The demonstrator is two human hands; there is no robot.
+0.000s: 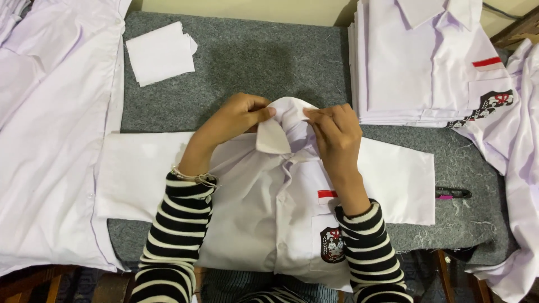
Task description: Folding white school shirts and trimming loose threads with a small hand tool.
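A white short-sleeved shirt (258,207) lies face up on the grey felt table (252,62), sleeves spread to both sides, with a red-and-white strip and a dark badge on its chest pocket. My left hand (236,119) pinches the left side of the shirt's collar (281,126), thumb and fingers closed on the cloth. My right hand (334,132) grips the collar's right side. The two hands nearly meet at the top of the collar. Both my forearms wear black-and-white striped sleeves.
A stack of folded white shirts (415,67) sits at the back right. Loose white shirts lie at the far left (50,140) and hang at the right edge (516,168). A small folded white cloth piece (160,53) rests at the back. Small dark scissors (452,193) lie right of the sleeve.
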